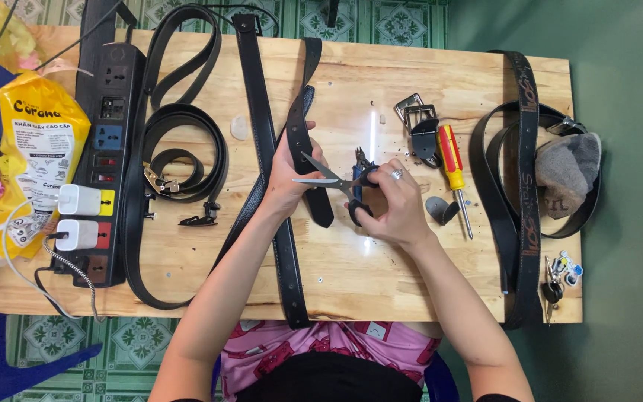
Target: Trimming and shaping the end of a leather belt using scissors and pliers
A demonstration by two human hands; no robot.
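Two smooth steel blades of your scissors (336, 184) gape around the black leather strap (303, 141); right hand (394, 205) grips the handles, left hand (289, 175) clasps the strap, above the pale wooden desk (359, 268).

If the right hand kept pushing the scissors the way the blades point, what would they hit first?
The right hand aims the open scissors leftward at the black belt strap held by the left hand. The strap likely comes first, with the left hand's fingers just behind; depth is unclear.

Right hand (394, 207) holds open scissors (334, 183); left hand (289, 173) grips black belt (301, 141).
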